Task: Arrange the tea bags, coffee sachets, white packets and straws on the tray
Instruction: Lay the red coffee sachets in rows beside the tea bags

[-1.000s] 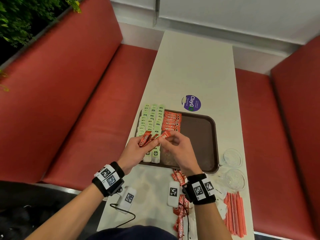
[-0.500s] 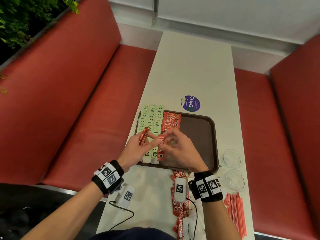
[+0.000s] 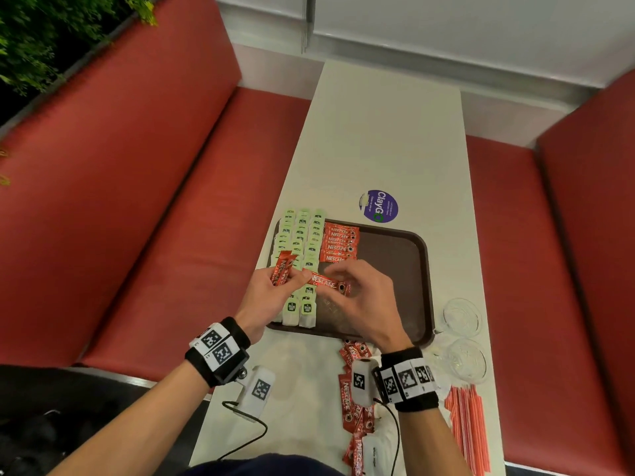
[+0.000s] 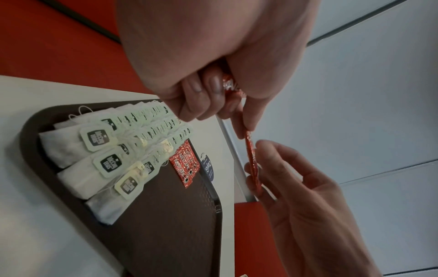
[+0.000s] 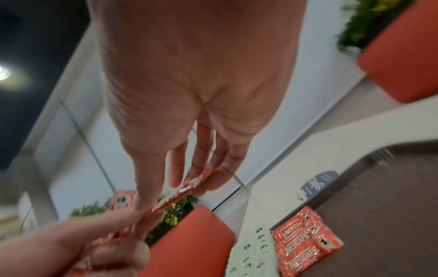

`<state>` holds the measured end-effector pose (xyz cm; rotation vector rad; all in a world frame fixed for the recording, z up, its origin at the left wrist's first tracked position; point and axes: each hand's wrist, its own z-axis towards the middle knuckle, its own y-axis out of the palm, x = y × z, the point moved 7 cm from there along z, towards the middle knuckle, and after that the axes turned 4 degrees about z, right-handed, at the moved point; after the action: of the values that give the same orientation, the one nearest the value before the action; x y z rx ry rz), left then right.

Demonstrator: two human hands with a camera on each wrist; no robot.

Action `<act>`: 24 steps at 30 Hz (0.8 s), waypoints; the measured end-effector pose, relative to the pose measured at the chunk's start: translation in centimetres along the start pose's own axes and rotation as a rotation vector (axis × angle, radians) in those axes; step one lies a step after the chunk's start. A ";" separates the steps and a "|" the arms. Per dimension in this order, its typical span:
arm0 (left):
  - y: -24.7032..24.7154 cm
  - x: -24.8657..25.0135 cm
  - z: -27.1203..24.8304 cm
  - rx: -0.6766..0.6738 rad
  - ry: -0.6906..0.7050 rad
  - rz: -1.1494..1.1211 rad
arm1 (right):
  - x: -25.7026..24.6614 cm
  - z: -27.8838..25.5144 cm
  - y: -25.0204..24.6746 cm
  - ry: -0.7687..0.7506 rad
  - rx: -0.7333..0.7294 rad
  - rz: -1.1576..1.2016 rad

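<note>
Holding a small bunch of red coffee sachets point(image 3: 282, 271), the left hand point(image 3: 266, 298) sits just left of centre in the head view, fingers curled round them. One single sachet point(image 3: 326, 283) stretches between both hands: the left thumb pins its left end, and the right hand point(image 3: 360, 298) pinches the other end between thumb and fingertips, right over the brown tray point(image 3: 395, 269).

On the tray's left side, three rows of green-tagged tea bags point(image 3: 302, 242) overlap each other, and a short stack of sachets point(image 3: 338, 243) lies just beside them.

Lower down, more loose sachets point(image 3: 352, 403) are scattered on the white table point(image 3: 378, 139) near the right wrist. The red straws point(image 3: 467, 424) lie at the lower right, off the tray, below two clear glass dishes point(image 3: 462, 317).
</note>
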<state>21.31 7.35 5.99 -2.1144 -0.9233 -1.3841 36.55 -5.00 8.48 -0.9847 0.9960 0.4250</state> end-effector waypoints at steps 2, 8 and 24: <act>0.2 0.2 -0.2 0.007 -0.012 -0.024 | 0.0 -0.4 0.5 -0.097 -0.011 -0.137; 0.0 -0.6 0.4 0.016 -0.023 0.039 | 1.2 -0.1 0.5 -0.106 -0.040 -0.364; -1.2 -2.0 -0.2 0.028 -0.102 0.079 | 15.6 7.7 3.2 0.349 -0.165 -0.434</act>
<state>19.72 7.47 4.27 -2.1932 -0.8827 -1.2273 46.22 1.30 -4.98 -1.4188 1.0306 -0.0306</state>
